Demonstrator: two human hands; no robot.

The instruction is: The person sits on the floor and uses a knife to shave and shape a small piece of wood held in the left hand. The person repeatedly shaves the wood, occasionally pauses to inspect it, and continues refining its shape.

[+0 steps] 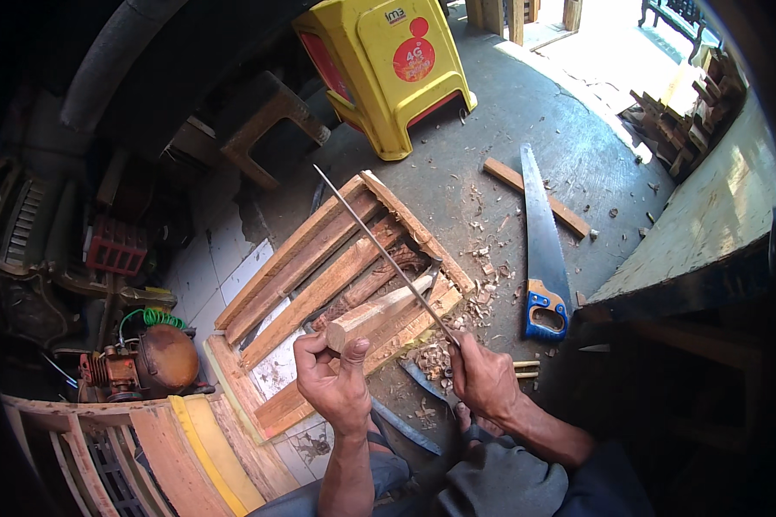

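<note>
My left hand (334, 379) grips the near end of a tapered wooden block (378, 315), thumb on one side and fingers on the other. My right hand (487, 379) is closed round the lower end of a long thin metal blade (364, 226), seen almost edge-on. The blade slants up to the left and passes over the block's far part; whether they touch I cannot tell. Beneath both lies a slatted wooden frame (315, 269) on the floor. Wood shavings (435, 360) are heaped between the frame and my right hand.
A handsaw (547, 250) lies on a wooden strip (507, 175) at the right. A yellow plastic stool (386, 77) stands ahead, beside a dark low stool (272, 121). An air compressor (159, 358) and curved slatted woodwork (168, 457) are at left. A pale panel (707, 215) borders the right.
</note>
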